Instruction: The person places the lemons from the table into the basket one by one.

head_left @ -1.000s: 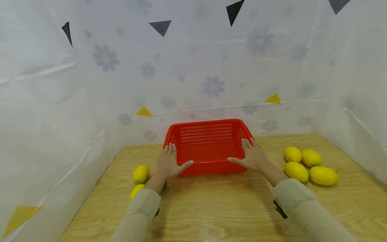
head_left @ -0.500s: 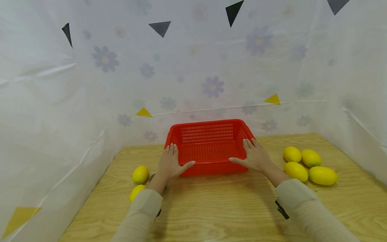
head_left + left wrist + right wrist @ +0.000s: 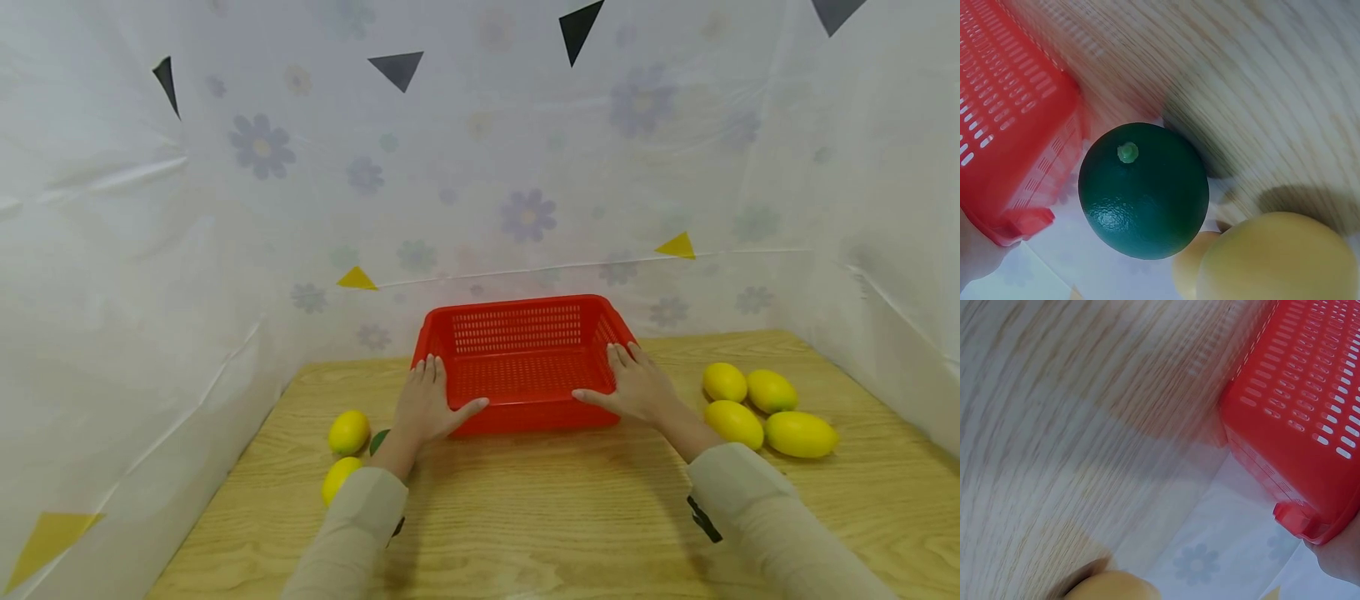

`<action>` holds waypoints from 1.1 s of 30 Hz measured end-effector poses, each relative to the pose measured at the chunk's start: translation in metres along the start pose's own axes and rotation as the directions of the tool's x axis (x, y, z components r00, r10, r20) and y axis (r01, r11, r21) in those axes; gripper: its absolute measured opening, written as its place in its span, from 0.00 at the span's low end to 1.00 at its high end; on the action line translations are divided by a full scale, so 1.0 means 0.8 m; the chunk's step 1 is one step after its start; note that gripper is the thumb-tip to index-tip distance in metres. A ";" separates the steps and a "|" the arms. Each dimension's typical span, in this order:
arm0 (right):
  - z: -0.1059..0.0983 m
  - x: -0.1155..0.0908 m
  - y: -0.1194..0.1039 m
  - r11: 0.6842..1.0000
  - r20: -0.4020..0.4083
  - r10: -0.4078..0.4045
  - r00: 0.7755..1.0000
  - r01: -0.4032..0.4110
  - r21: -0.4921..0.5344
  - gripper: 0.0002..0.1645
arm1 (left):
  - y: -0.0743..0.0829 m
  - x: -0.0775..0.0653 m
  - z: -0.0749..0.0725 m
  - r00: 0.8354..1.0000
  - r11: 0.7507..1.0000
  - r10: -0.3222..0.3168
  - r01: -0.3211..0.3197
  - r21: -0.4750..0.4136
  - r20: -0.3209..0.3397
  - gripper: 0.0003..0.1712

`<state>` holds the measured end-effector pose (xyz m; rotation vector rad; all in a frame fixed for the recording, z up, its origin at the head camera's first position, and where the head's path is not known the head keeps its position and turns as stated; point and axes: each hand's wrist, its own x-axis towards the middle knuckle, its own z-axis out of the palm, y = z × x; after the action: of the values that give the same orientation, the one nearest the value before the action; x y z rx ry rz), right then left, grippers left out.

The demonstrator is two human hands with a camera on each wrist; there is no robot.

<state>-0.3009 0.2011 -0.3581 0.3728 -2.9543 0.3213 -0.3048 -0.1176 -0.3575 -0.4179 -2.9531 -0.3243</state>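
Observation:
A red plastic basket (image 3: 517, 375) with slotted walls stands on the table, nothing in it. My left hand (image 3: 426, 404) rests on its front left corner, fingers straight over the side rim and thumb along the front rim. At the front right corner my right hand (image 3: 637, 385) lies the same way, thumb pointing inward. Beside my left wrist is a green round citrus fruit (image 3: 1143, 190) with a pale stem nub, mostly hidden by the forearm in the head view. Two yellow oval fruits, one farther back (image 3: 349, 432) and one nearer (image 3: 341, 479), lie left of that wrist.
Several yellow oval fruits (image 3: 802, 435) sit grouped on the wooden table (image 3: 547, 517) to the right of the right hand. A white flowered sheet (image 3: 480, 167) hangs behind and at both sides of the table.
The basket has slid slightly to the right, with both hands moving along on it. More of the green fruit shows beside the left wrist. The yellow fruits have stayed put.

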 end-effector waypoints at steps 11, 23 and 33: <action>-0.006 -0.006 0.001 1.000 -0.011 -0.002 1.000 0.002 0.000 0.61 | 0.006 0.003 0.002 1.000 1.000 -0.014 0.014 0.018 0.013 0.60; -0.009 -0.009 0.007 1.000 -0.002 0.000 1.000 0.000 0.000 0.60 | 0.015 0.002 0.001 1.000 1.000 -0.007 0.007 -0.012 0.005 0.60; -0.008 -0.009 0.015 1.000 0.009 0.009 1.000 -0.009 0.018 0.61 | 0.018 0.006 0.007 1.000 1.000 -0.010 0.009 0.022 0.010 0.59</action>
<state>-0.2965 0.2151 -0.3557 0.3646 -2.9641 0.3488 -0.3057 -0.1017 -0.3591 -0.4043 -2.9669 -0.2907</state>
